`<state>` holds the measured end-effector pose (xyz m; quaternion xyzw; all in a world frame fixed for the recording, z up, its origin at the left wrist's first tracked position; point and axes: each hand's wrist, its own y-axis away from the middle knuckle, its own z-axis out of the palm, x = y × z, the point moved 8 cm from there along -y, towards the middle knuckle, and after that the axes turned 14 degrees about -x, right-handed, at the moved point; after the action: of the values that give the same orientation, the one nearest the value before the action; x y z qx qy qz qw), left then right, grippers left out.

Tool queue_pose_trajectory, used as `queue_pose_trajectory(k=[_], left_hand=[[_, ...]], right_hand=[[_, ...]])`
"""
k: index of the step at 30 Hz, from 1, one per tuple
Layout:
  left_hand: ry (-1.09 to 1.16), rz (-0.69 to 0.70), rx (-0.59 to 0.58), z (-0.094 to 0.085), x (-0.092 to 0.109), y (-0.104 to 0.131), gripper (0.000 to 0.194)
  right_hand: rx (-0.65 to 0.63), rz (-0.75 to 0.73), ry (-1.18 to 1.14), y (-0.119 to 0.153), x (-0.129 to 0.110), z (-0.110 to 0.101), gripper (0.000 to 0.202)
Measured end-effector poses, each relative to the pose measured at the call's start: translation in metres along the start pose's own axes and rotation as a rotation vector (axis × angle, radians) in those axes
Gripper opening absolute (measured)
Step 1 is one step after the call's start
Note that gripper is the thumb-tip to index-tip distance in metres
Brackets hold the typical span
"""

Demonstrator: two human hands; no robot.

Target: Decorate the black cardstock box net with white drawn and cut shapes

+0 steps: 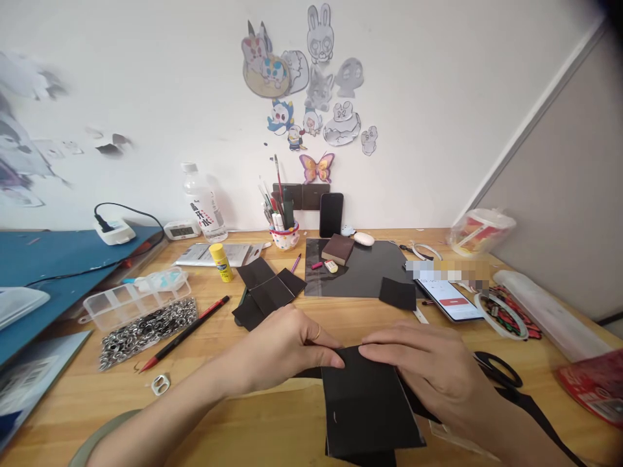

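Observation:
A folded sheet of stiff black paper (370, 405) is held above the near edge of the desk, a short pale mark on its lower left. My left hand (285, 347), a ring on one finger, pinches its upper left corner between thumb and fingers. On the upper right, my right hand (433, 363) lays its fingers along the paper's edge and grips it; that thumb is hidden. Below and behind the held sheet, more black paper shows in part. Black-handled scissors (499, 368) lie just right of my right hand. Other black paper pieces (270, 285) rest beyond my left hand.
At left are an organizer box of metal rings (146, 334), a red-black pencil (187, 331) and a yellow glue stick (221, 263). Farther back stand a bottle (207, 207) and a pen cup (284, 239). A lit phone (450, 298) and a plastic-wrapped roll (545, 311) lie at right.

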<state>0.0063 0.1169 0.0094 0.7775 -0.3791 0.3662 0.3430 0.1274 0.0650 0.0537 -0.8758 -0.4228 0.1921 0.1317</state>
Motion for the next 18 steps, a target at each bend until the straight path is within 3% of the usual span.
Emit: queue_pose_trajectory(k=[5, 11, 18], left_hand=[[-0.162, -0.033, 0.105, -0.004, 0.010, 0.005, 0.031], [-0.191, 0.067, 0.071, 0.005, 0.017, 0.004, 0.049], [-0.487, 0.121, 0.242, 0.002, 0.026, 0.008, 0.029]], right_hand=[[-0.062, -0.055, 0.058, 0.001, -0.002, -0.001, 0.026], [0.086, -0.133, 0.389, 0.008, -0.027, -0.015, 0.022], [0.039, -0.190, 0.521, 0.010, -0.033, -0.005, 0.028]])
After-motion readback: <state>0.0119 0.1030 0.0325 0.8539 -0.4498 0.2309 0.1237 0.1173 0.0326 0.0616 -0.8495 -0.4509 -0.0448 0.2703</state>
